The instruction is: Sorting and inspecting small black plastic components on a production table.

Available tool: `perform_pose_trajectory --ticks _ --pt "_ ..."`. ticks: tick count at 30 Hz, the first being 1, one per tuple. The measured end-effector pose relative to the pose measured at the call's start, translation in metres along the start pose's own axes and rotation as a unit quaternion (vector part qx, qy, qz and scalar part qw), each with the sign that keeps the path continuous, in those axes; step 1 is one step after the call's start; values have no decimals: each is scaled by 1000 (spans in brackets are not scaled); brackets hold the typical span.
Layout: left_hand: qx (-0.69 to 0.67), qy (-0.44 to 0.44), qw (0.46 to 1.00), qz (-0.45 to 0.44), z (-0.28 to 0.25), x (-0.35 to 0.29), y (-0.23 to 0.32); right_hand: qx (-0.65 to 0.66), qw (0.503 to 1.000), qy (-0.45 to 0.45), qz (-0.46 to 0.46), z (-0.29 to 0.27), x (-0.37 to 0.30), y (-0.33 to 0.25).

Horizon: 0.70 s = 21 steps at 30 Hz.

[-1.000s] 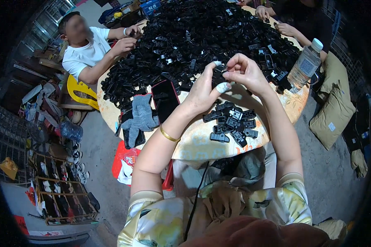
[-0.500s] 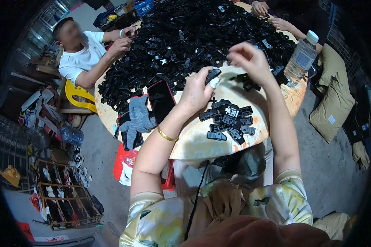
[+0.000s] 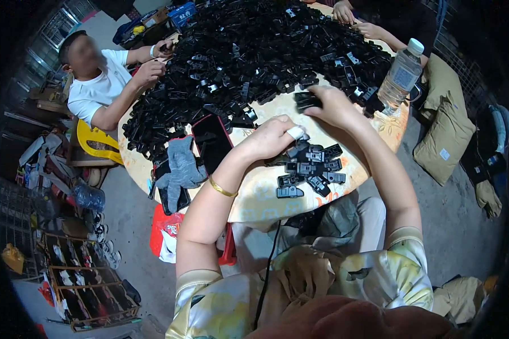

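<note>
My right hand [image 3: 335,107] is closed around a black plastic part [image 3: 307,101], blurred, above bare tabletop at the edge of the large heap of black parts [image 3: 249,56]. Lower and to the left, my left hand [image 3: 270,137] has white tape on one finger. Its fingers are bent together at the upper left edge of a small cluster of black clip-like parts [image 3: 311,168], some with shiny metal pieces. The fingertips are partly hidden, so whatever they grip cannot be made out.
A phone [image 3: 212,141] and a grey glove [image 3: 184,164] lie left of my left forearm on the round table [image 3: 260,206]. A clear bottle [image 3: 400,76] with a white cap stands at the right. Across the heap, a person in white [image 3: 99,85] and another person's hands [image 3: 356,22] handle parts.
My left hand has lowered from the heap's edge to the small cluster, and the black part it held no longer shows clearly. My right hand has come down and left, now gripping a black part.
</note>
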<state>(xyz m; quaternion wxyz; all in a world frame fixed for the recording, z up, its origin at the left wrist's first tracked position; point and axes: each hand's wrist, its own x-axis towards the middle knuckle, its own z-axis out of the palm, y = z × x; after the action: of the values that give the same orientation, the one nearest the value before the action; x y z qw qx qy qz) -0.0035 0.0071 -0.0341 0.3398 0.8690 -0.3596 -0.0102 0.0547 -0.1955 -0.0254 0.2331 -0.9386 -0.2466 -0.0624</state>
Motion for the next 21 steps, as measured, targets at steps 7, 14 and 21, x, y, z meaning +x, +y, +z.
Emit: perform_pose_trajectory --ticks 7,14,21 --pt "123 239 958 -104 -5 0 3 110 988 94 -58 0 53 -9" --pt "176 226 956 -68 6 6 -9 -112 992 47 17 23 94 0" --pt "185 236 951 -74 4 4 -15 -50 999 21 -1 19 91 1"
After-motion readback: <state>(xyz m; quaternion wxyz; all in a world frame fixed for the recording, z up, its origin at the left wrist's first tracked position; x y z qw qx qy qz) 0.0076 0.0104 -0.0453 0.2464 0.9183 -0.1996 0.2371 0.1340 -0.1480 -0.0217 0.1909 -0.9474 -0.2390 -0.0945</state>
